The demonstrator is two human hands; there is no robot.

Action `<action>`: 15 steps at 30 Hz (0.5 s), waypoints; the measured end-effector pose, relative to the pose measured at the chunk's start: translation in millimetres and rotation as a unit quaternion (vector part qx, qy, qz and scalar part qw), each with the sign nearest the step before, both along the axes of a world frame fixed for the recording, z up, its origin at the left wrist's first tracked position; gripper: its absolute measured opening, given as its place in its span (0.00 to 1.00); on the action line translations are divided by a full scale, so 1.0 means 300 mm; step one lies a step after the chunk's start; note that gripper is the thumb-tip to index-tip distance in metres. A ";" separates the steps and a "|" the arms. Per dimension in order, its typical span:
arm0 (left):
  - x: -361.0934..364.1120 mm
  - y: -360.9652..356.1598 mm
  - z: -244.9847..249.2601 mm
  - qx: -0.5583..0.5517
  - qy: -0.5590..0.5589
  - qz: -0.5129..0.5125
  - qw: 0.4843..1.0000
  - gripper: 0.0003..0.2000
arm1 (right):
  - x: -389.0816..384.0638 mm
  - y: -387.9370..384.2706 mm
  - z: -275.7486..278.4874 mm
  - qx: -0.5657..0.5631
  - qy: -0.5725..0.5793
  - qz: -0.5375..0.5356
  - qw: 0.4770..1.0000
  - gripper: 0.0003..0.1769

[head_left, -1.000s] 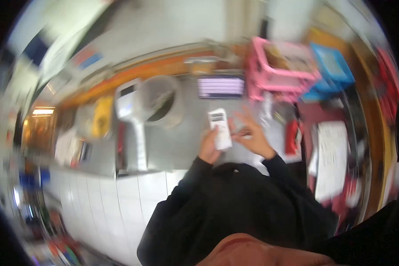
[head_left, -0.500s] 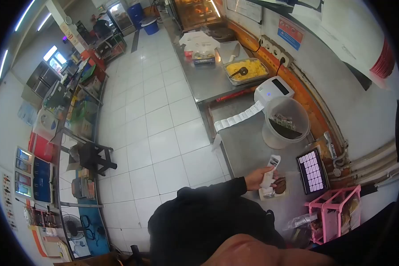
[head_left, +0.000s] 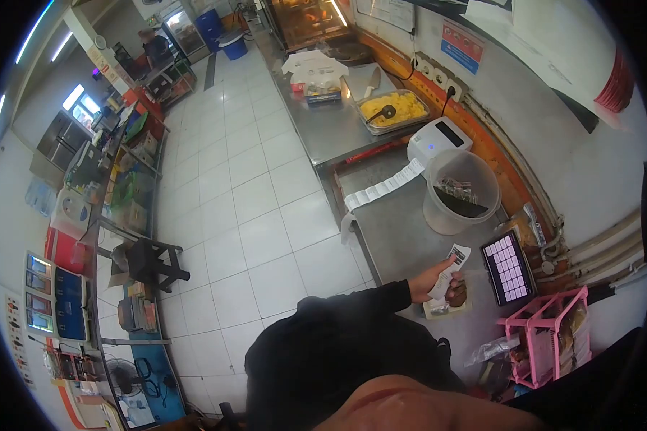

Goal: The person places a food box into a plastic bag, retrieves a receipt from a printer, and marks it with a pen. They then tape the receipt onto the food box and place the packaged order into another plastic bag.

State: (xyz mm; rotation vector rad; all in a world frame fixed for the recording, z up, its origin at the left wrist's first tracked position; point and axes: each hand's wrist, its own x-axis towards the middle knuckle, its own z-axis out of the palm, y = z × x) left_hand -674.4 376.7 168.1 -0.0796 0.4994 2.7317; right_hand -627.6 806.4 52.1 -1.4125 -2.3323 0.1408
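My left hand (head_left: 429, 279) reaches in from the left in a black sleeve, over the metal table. Its fingers are closed on a white printed paper slip (head_left: 456, 260), whose upper end sticks out past the thumb. Just below the slip lies a clear packet (head_left: 438, 307) with something brown (head_left: 456, 295) in it, too small to make out. A tablet (head_left: 507, 269) with a grid of light buttons stands to the right of the hand. My right hand cannot be made out.
Farther along the table are a whitish bucket (head_left: 459, 221) with packets inside and a white label printer (head_left: 438, 142) trailing a paper strip (head_left: 384, 188). A tray of yellow food (head_left: 394, 110) sits beyond. A pink basket (head_left: 546, 334) is at right, a black stool (head_left: 154, 262) at left.
My left hand has moved slightly right and up with the paper slip, which now tilts more to the right. The whole view has shifted a little.
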 end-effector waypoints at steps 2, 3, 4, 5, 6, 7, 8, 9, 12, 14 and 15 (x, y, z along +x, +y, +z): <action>-0.008 0.004 -0.046 0.019 0.023 -0.029 0.999 0.16 | 0.022 0.007 0.004 -0.002 0.003 -0.010 1.000 0.21; -0.003 0.000 -0.035 0.029 0.033 -0.042 0.998 0.16 | 0.033 0.013 0.008 -0.001 0.002 -0.018 1.000 0.21; 0.002 -0.006 -0.023 0.012 0.028 -0.025 0.999 0.16 | 0.040 0.016 0.016 -0.003 0.004 -0.023 1.000 0.22; 0.009 -0.012 -0.012 -0.004 0.023 -0.008 1.000 0.16 | 0.051 0.019 0.019 -0.002 0.006 -0.030 1.000 0.22; 0.019 -0.017 0.010 -0.019 0.017 0.009 1.000 0.17 | 0.058 0.022 0.025 -0.001 0.010 -0.034 0.999 0.22; 0.022 -0.025 0.019 -0.021 0.012 0.020 1.000 0.17 | 0.069 0.029 0.035 0.001 0.014 -0.039 0.999 0.22; 0.025 -0.035 0.027 -0.023 0.005 0.031 0.999 0.18 | 0.078 0.036 0.050 0.001 0.022 -0.043 0.999 0.22; 0.032 -0.043 0.029 -0.025 -0.004 0.040 0.999 0.18 | 0.080 0.029 0.063 0.002 0.018 -0.045 0.999 0.22; 0.039 -0.058 0.011 -0.006 0.028 0.045 0.999 0.21 | 0.062 0.039 0.157 0.008 0.108 0.011 0.994 0.23; 0.043 -0.058 0.037 -0.008 0.030 0.037 0.999 0.27 | 0.032 0.084 0.131 -0.006 0.174 0.116 0.978 0.23; 0.048 -0.053 0.051 -0.014 0.031 0.036 0.999 0.28 | 0.006 0.088 0.114 -0.028 0.205 0.199 0.958 0.22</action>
